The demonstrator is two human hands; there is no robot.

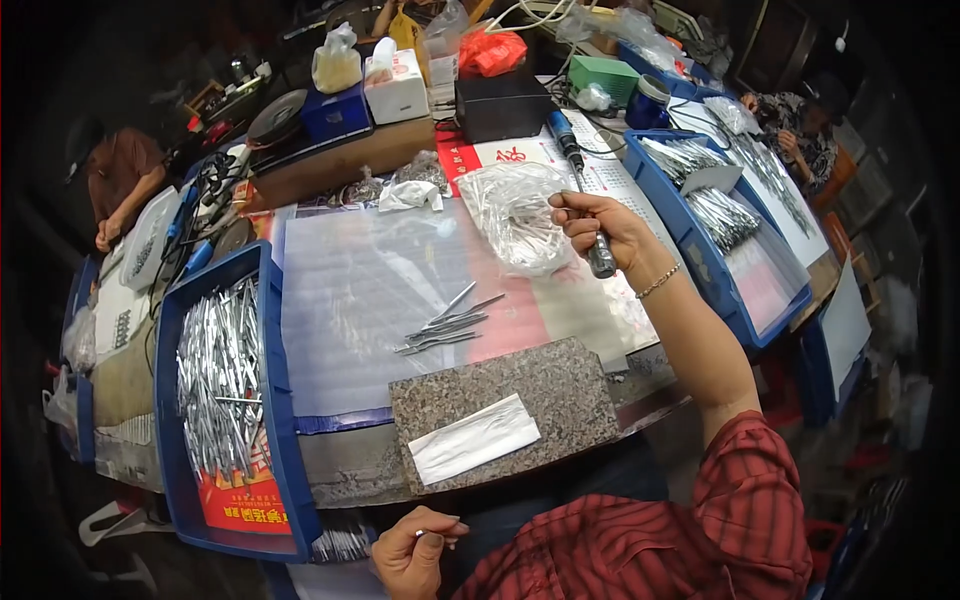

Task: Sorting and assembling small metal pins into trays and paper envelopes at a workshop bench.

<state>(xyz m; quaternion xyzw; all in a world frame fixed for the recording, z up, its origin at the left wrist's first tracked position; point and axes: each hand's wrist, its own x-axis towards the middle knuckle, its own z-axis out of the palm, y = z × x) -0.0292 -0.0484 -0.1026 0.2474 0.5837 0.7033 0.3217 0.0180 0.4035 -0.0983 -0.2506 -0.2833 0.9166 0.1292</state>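
My right hand (605, 230) is raised over the right part of the table, fingers wrapped round a tool with a dark cylindrical end (601, 258) sticking out below. A thin shaft runs up from it toward a blue-and-black electric screwdriver (563, 133); I cannot tell whether they are one tool. Low by the table's front edge, my left hand (412, 553) is closed in a pinch on a small metal piece (420, 533), mostly hidden by the fingers. Between the hands lies a speckled stone slab (570, 400) with a folded white cloth (475, 438) on it.
Several thin metal strips (445, 325) lie beyond the slab. Blue trays of metal parts stand left (275, 370) and right (690, 235). A clear plastic bag (510, 215) of pale pieces sits near my right hand. Other people work at far left (125, 185) and far right (800, 135).
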